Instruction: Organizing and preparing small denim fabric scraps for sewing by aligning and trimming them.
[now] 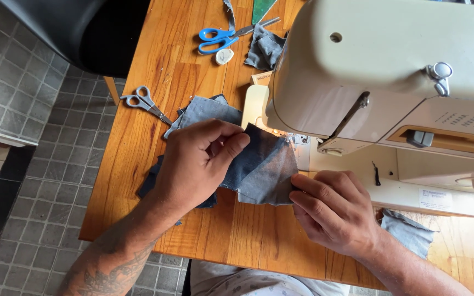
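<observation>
Head view, looking straight down: the left hand point(196, 164) pinches the far left corner of a folded piece of blue denim point(264, 167) between thumb and fingers, the thumb tip lying on top of the cloth. The right hand point(333, 211) grips the same piece at its near right edge, fingers curled on top and the thumb tucked against the fold. The denim lies between the two hands on the wooden surface point(248, 235), its far corner just beside the lit needle area of a cream sewing machine point(390, 82) that fills the right and far part of the scene.

Under the left hand and beyond it to the far left lie more denim pieces point(207, 112), lighter blue on top and darker ones showing below the wrist. Left of these, grey-handled scissors point(144, 102) rest on the surface with the blades pointing toward the cloth. Farther away, blue-handled scissors point(223, 39) lie near a small white piece of tailor's chalk point(224, 56) and a crumpled grey-blue scrap point(264, 49). Another grey-blue scrap point(410, 233) sits at the right, near the right wrist and just under the machine's base. Left of the surface is a grey tiled floor point(28, 109).
</observation>
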